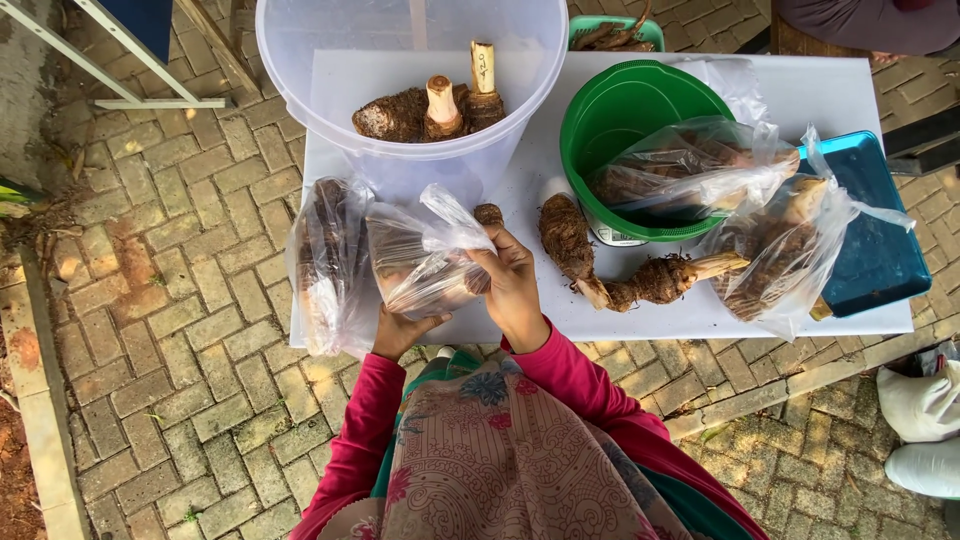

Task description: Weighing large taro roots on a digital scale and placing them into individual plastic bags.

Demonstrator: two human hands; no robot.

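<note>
Hands, left (pixel 402 333) and right (pixel 512 283), grip crinkly clear bag (pixel 425 262) of rough, hairy tuber.

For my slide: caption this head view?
Both hands hold a clear bag of taro roots over a white table.

Outdoors, daylight, soft shadows. Floor = grey brick paving (pixel 190 330), weathered, moss in joints, fills most of frame. Concrete kerb (pixel 45 400) runs down left edge w/ bare soil (pixel 12 480) at lower left. White table (pixel 700 310) across centre. White metal frame legs (pixel 120 60) at upper left. Second kerb strip (pixel 790 385) angles across lower right.
</note>
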